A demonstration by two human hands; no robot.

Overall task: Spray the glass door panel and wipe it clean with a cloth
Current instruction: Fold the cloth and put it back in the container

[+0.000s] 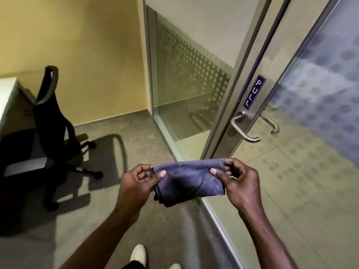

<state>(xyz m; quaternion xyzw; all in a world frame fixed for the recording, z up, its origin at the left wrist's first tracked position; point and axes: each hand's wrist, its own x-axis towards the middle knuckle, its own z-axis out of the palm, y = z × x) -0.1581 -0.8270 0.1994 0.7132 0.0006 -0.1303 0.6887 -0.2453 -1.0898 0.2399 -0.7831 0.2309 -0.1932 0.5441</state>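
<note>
Beside the glass door panel (303, 171), both hands pinch the cloth's (189, 181) top edge.

both forearms reach forward, left hand (137, 181) and right hand (240, 181) each pinching the cloth (189, 181).

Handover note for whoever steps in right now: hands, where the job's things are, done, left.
Left hand pinches the left end of the folded dark cloth.
Right hand pinches its right end; cloth held in the air, clear of the glass.
Glass door panel stands to the right, past the door handle. No spray bottle in view.
Done: cannot tell whether the glass was sprayed; no wiping under way.
Left: spray if needed, then wipe the panel.
</note>
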